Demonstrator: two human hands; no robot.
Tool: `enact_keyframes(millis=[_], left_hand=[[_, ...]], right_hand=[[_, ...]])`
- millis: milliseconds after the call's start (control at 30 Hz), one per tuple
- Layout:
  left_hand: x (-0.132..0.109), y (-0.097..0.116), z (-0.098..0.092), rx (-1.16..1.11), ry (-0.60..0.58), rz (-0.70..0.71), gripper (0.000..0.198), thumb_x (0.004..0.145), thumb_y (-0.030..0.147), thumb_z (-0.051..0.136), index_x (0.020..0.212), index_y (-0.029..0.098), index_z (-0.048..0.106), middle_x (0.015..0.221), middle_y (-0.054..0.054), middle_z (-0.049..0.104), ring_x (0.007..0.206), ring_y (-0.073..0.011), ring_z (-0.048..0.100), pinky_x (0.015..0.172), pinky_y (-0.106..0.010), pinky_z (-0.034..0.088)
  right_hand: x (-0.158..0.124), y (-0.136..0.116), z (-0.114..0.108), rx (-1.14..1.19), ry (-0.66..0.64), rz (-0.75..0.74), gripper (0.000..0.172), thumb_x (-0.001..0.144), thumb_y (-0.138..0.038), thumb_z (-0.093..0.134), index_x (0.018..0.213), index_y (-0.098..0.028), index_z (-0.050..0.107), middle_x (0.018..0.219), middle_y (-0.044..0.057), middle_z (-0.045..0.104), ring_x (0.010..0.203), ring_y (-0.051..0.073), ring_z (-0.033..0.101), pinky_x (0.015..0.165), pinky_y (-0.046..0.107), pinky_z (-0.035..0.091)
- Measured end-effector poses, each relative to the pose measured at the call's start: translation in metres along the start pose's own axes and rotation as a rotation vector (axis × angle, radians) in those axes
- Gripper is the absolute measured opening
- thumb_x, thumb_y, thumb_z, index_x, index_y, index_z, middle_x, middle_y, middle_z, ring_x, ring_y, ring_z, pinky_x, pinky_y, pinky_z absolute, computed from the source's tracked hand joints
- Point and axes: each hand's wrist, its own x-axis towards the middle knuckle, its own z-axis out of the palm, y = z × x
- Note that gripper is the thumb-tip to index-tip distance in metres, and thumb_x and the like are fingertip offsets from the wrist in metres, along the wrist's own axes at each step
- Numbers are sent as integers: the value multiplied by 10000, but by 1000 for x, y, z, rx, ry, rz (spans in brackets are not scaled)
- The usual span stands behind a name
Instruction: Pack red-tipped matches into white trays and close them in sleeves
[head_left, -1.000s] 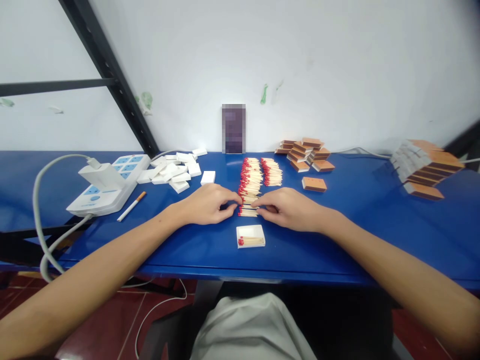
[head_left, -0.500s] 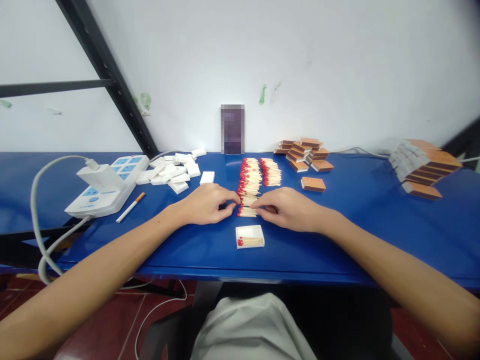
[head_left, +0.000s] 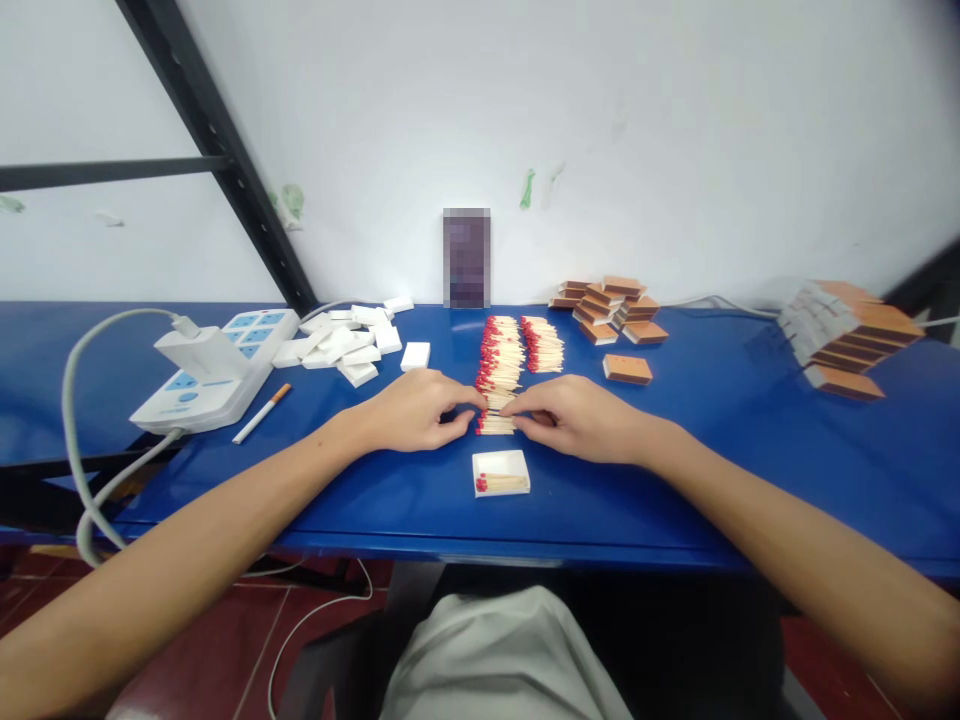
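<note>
A long row of red-tipped matches lies on the blue table. My left hand and my right hand pinch a small bundle of matches at the near end of that row, one hand on each side, fingers curled. Just in front of them sits an open white matchbox tray with a few matches in it. A second, shorter row of matches lies to the right of the long one.
Empty white trays are piled at the back left beside a white power strip with its cable and a cigarette. Brown matchbox sleeves sit at the back, one apart; a bigger stack is far right.
</note>
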Motion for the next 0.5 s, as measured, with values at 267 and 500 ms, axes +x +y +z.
enact_keyframes(millis=[267, 500], left_hand=[[0, -1, 2, 9, 12, 7, 282, 877, 183, 523, 1089, 228, 704, 772, 15, 714, 633, -124, 603, 670, -249, 429], [0, 0, 1, 12, 2, 9, 277, 877, 185, 524, 1085, 226, 702, 807, 12, 725, 657, -127, 622, 696, -254, 440]], right_hand=[[-1, 0, -1, -14, -1, 21, 259, 936, -251, 526, 1094, -220, 728, 782, 18, 705, 667, 137, 594, 621, 239, 379], [0, 0, -1, -13, -7, 37, 251, 935, -251, 527, 1078, -206, 728, 770, 17, 690, 646, 128, 564, 615, 240, 356]])
